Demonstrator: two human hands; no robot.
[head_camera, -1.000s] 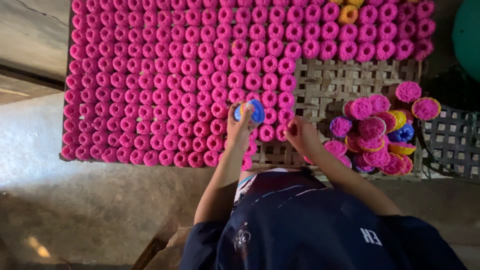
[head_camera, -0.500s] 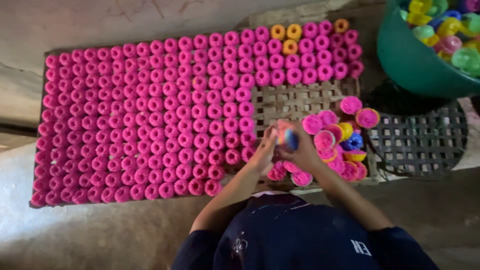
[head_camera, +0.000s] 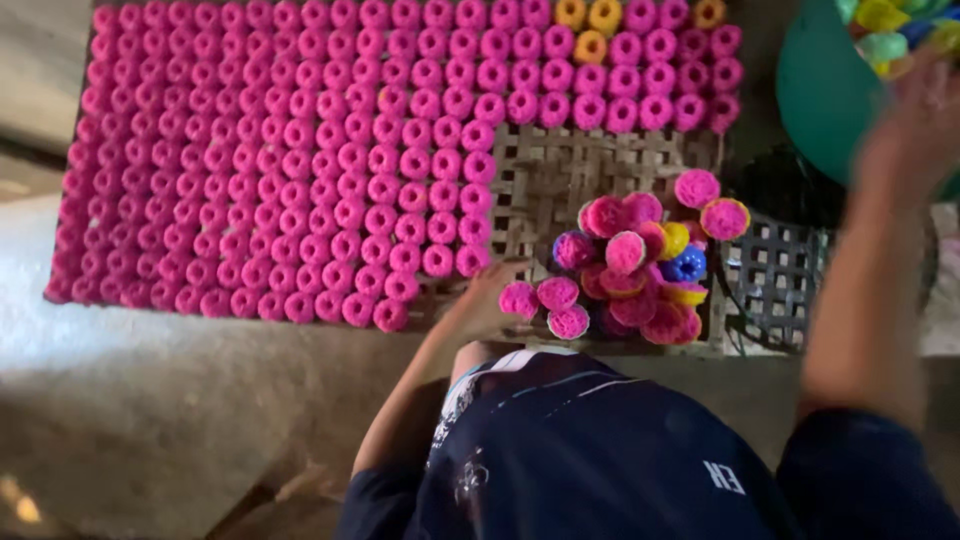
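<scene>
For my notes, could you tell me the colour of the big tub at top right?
The tub is teal green, seen in the head view.

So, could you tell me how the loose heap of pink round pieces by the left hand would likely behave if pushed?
The heap is stacked unevenly, so pieces would probably tumble or slide off. The pieces look small and probably light. The woven mat beneath looks rough, which may limit rolling. The left hand rests beside it.

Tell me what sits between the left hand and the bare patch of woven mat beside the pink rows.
Nothing visible. The left hand rests at the edge of the woven mat; the loose pile of moulds lies to its right, off that path.
</scene>
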